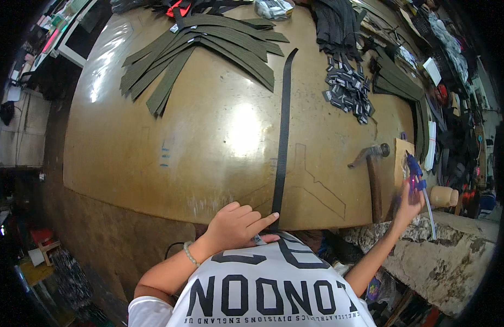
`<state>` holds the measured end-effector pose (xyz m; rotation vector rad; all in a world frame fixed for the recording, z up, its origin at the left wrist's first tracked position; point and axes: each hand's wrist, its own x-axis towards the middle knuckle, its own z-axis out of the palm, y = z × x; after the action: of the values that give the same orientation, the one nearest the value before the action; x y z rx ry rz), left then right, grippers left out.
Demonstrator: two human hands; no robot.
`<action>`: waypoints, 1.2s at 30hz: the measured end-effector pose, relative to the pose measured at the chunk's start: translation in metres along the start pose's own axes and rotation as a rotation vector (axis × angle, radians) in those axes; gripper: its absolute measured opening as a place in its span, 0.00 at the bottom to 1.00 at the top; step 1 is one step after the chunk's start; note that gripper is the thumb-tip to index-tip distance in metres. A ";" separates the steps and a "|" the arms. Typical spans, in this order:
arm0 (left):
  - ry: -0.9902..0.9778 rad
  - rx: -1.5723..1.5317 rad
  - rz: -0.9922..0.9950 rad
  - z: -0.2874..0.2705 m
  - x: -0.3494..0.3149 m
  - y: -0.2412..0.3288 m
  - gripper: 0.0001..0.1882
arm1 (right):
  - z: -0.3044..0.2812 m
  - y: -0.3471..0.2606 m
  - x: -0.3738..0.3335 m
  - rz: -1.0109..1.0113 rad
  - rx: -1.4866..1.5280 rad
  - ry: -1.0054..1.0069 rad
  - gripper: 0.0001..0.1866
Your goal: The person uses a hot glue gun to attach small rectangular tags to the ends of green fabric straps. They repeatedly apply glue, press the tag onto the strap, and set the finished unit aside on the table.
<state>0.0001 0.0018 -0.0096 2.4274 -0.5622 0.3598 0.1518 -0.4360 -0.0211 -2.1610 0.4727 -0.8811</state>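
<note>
A long black webbing strap (pixel 285 131) runs across the table from the far side to its front edge, close to my body. My left hand (pixel 233 224) pinches the strap's near end, index finger on top and thumb below. A small pale tag (pixel 258 240) shows beside the thumb. Out to the right, my right hand (pixel 409 204) is closed around a blue glue gun (pixel 414 168), its nozzle pointing away over a piece of brown cardboard (pixel 403 155). A white glue stick (pixel 429 212) sticks out of the gun's back. My palm hides the gun's handle.
A hammer (pixel 375 188) lies left of the cardboard. Farther back are a pile of small black tagged pieces (pixel 347 87), a black strap bundle (pixel 336 27) and fanned olive strips (pixel 208 46). More olive strips (pixel 396 82) hang over the right edge, near a tan roll (pixel 444 196).
</note>
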 end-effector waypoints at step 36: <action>0.003 0.026 -0.068 -0.002 0.008 0.005 0.21 | 0.103 -0.201 -0.058 -0.709 0.061 -1.159 0.23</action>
<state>0.0040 -0.0031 -0.0026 2.4640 -0.4749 0.3438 0.1963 -0.2200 0.0539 -2.3627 -0.9071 0.1529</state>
